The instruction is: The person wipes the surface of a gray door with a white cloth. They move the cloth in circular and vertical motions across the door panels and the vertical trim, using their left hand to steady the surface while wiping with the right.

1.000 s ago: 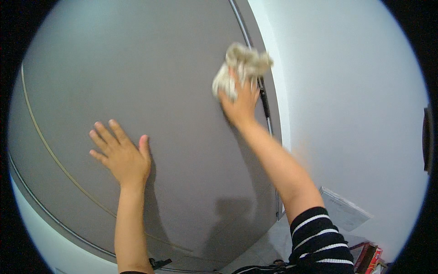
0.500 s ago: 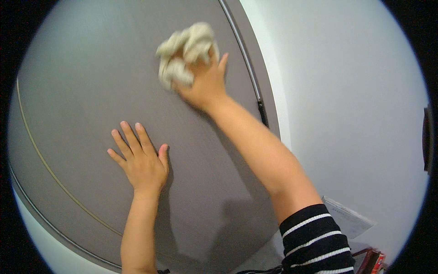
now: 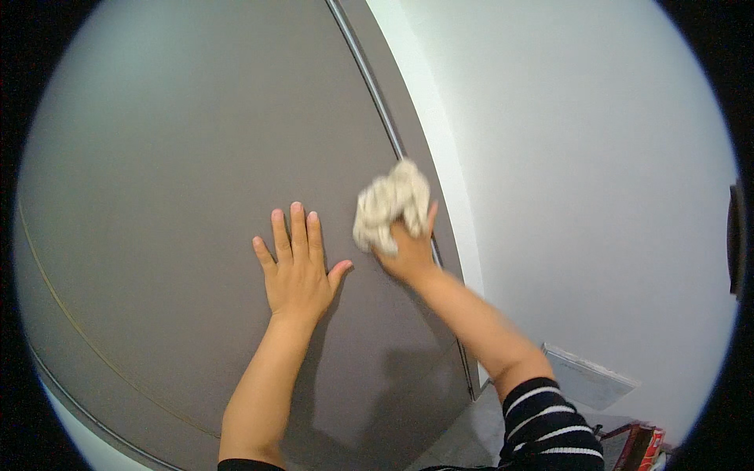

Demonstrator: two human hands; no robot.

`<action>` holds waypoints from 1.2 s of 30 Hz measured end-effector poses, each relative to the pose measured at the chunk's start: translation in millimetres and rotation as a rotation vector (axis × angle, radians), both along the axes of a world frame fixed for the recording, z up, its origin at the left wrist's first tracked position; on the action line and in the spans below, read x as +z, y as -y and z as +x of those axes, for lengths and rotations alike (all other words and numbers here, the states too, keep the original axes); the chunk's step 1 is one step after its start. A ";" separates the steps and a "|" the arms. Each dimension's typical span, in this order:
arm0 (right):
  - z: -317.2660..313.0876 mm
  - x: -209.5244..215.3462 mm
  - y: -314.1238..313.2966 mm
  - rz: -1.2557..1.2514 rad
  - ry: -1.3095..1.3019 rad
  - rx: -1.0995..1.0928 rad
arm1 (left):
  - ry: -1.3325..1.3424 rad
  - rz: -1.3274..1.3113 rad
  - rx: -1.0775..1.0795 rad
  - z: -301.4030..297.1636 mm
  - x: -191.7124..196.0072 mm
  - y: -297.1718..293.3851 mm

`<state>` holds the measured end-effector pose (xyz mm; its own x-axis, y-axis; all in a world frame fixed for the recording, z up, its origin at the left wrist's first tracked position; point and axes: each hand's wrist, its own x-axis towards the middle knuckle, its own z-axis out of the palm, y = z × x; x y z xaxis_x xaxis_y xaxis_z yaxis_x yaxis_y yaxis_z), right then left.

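My right grip (image 3: 408,253) clutches the bunched cloth (image 3: 386,206), overlapping the trim (image 3: 364,71); left hand (image 3: 298,286) splayed, holding nothing, on door (image 3: 196,157) left of trim. To wipe well: flatten cloth, press evenly, follow trim lengthwise.

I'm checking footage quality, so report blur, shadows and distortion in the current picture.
In the head view, the cloth looks blurred while the left hand is crisper; also in the head view, a dark shadow falls low on the grey panel, whose right edge bows.
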<state>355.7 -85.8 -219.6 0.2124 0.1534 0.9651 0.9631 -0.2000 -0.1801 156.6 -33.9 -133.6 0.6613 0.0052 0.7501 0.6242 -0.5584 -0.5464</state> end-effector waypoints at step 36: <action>-15.3 -159.1 26.9 0.270 -0.405 0.131 | 0.035 0.014 0.006 -2.2 2.5 17.4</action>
